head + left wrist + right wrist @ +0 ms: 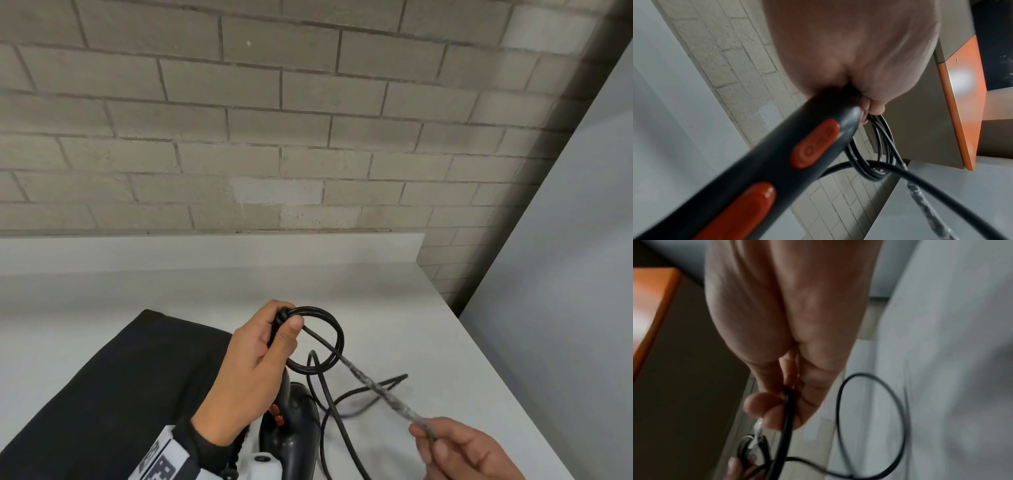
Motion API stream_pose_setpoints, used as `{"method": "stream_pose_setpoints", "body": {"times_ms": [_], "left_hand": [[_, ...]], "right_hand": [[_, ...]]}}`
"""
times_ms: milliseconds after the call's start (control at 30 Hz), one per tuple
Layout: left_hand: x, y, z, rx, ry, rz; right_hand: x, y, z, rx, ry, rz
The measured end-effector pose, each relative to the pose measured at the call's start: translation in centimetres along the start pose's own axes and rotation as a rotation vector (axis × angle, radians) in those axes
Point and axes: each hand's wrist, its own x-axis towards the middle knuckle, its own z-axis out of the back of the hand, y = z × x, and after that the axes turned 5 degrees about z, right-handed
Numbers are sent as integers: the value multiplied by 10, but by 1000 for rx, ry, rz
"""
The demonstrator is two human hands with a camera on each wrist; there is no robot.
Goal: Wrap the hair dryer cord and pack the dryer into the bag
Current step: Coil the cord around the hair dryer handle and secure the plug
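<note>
Two hands share one black cord [337, 337] above a white table [394, 291]. The left hand [253, 370] is raised over the table with its fingers curled around the end of the hair dryer [291, 428] handle, and its thumb [289, 334] presses several round loops of cord against the fingers. The coil hangs out to the right of that thumb, clear of the palm. The left wrist view shows the dark handle running down from the closed fist, with two red switches [815, 143] on it, and the loops hanging just beside the fingertips [872, 108].

From the thumb, a straight run of cord slants down and to the right to the right hand [469, 452]. Part of that run is wrapped in something clear and shiny [383, 389]. The right hand pinches the cord between thumb and forefinger, the other fingers loosely curled; the right wrist view shows the cord passing between those fingertips [760, 404].

Slack cord lies in loose curves on the table between the hands and beside the dryer body. A black bag [113, 387] lies flat on the table to the left, under the left forearm. A grey brick wall [239, 120] stands behind the table.
</note>
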Motion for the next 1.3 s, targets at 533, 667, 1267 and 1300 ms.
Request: {"method": "stream_pose_setpoints", "body": {"times_ms": [533,667,1267,1300], "left_hand": [[3,7,10,-4,-82,19],[4,8,12,-17,-102,37],[-7,-7,-12,62,-2,-21],[-6,-7,-11,58,-7,-19]], "right_hand": [[-7,18,31,-701,-125,-47],[0,21,40,-750,-480,68],[63,-1,-137,-585,-210,223],[63,-1,-138,-590,-189,235]]}}
